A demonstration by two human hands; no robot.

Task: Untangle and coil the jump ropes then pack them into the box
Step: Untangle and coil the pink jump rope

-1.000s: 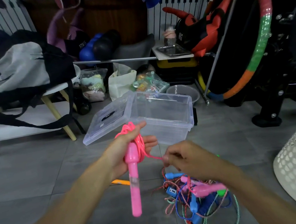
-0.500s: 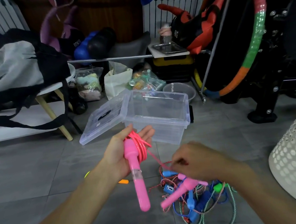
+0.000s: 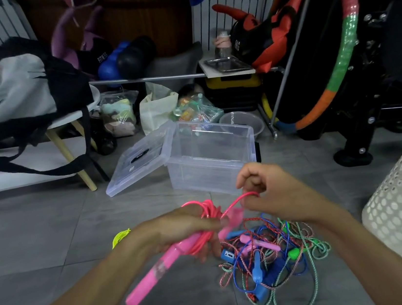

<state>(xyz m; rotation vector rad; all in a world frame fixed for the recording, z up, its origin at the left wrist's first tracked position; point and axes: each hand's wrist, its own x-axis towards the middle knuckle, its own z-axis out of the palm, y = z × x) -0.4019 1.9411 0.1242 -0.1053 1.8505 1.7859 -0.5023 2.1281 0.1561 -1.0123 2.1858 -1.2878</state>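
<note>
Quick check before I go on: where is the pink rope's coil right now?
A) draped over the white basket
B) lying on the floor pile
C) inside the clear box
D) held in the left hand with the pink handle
D: the left hand grips the pink handle with the pink coil bunched against it, while the right hand pinches the free strand; the clear box holds no rope.
</note>
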